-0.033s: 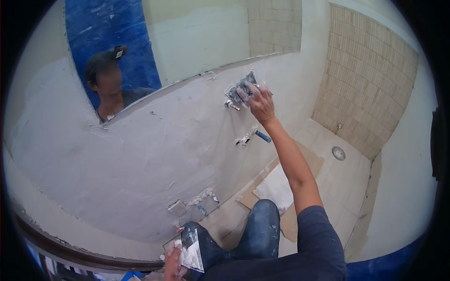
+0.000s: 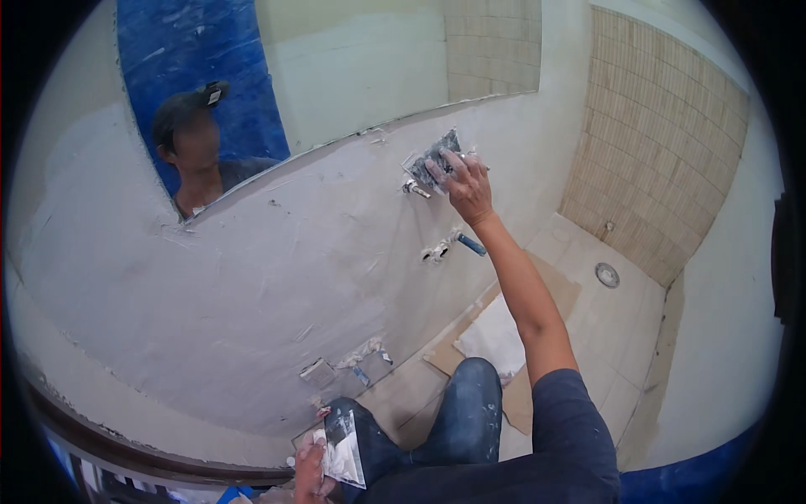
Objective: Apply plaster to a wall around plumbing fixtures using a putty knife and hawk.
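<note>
My right hand (image 2: 470, 191) reaches out to the white plastered wall (image 2: 243, 294) and grips a wide putty knife (image 2: 433, 161). Its smeared metal blade lies against the wall just under the mirror, fingers spread over its back. Right below the blade a small metal pipe fitting (image 2: 416, 189) sticks out. Low by my left knee, my left hand (image 2: 311, 466) grips a second wide blade, a filling knife (image 2: 342, 449) loaded with white filler. White smears cover the fingers of both hands. Their handles are mostly hidden.
Above is a mirror (image 2: 361, 67). A blue-handled pipe stub (image 2: 471, 244) juts from the wall, with wall boxes (image 2: 317, 372) lower left. Cardboard (image 2: 550, 286) and a white sheet (image 2: 495, 336) lie on the tiled floor, near a round drain (image 2: 606, 275). Ribbed tiles (image 2: 655, 134) cover the far wall.
</note>
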{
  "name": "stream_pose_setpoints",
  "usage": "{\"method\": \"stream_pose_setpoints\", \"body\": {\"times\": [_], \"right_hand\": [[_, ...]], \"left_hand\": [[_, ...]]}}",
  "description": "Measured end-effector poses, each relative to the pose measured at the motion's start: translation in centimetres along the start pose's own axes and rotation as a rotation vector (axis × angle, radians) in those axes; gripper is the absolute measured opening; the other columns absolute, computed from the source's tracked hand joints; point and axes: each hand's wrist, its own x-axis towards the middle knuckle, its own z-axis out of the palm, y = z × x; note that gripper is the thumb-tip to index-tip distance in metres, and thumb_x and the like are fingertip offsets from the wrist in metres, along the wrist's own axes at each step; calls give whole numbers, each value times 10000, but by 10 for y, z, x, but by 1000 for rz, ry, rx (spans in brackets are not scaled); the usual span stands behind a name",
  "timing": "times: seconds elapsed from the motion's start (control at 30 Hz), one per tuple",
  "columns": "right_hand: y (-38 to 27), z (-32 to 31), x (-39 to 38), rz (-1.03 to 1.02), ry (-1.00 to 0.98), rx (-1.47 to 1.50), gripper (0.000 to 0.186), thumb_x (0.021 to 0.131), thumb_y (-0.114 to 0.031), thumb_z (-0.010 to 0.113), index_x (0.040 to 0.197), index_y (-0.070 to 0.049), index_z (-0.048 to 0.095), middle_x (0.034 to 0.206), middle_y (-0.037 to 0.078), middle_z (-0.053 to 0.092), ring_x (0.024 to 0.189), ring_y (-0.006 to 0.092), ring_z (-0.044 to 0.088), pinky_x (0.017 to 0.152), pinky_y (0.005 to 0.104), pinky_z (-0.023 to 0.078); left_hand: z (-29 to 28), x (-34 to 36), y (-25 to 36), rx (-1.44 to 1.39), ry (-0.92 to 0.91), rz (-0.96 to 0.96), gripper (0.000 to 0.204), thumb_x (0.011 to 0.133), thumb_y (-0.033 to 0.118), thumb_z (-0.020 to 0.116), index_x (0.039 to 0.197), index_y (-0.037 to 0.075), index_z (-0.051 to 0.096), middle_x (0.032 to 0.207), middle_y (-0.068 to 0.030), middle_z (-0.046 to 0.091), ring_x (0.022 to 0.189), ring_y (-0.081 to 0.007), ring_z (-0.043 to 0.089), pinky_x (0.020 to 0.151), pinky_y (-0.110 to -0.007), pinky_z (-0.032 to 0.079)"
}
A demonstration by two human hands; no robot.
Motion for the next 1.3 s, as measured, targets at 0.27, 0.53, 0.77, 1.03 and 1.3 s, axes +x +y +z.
{"method": "stream_pose_setpoints", "body": {"times": [0.27,0.53,0.77,1.03,1.3], "right_hand": [[1,-7,-44,6,-139,-57,598,880,-73,588,1421,-327,609,1411,2,566,1170,234,545,1075,463,431],[24,-50,-3,35,-3,49,556,833,-28,625,1338,-252,686,1337,-10,625,1126,256,569,985,425,471],[-5,-40,44,60,15,68,637,829,4,594,1363,-337,662,1314,-15,614,1106,244,556,956,412,477],[20,-27,-18,-58,-86,-19,669,831,-5,603,1385,-378,636,1354,-25,596,1133,242,549,1002,418,469],[9,-35,41,3,30,63,617,834,-15,630,1355,-343,665,1348,-23,613,1162,247,555,1010,424,469]], "left_hand": [[-4,1,0,26,-62,-21,209,1036,177,515,1186,43,567,867,-80,712,446,-133,599,242,-244,356],[4,4,-7,-38,25,0,274,1036,182,527,1249,15,567,980,-86,718,672,-143,687,479,-280,543],[9,6,-5,20,-178,-17,283,1026,164,542,1249,-4,591,1124,-109,707,925,-194,714,784,-333,595],[-26,13,-23,-29,-92,25,257,1008,140,545,1223,9,598,1077,-100,714,906,-193,715,770,-324,589],[2,6,-4,-71,-103,-11,221,1003,107,525,1176,3,614,1031,-111,721,854,-210,736,739,-349,623]]}}
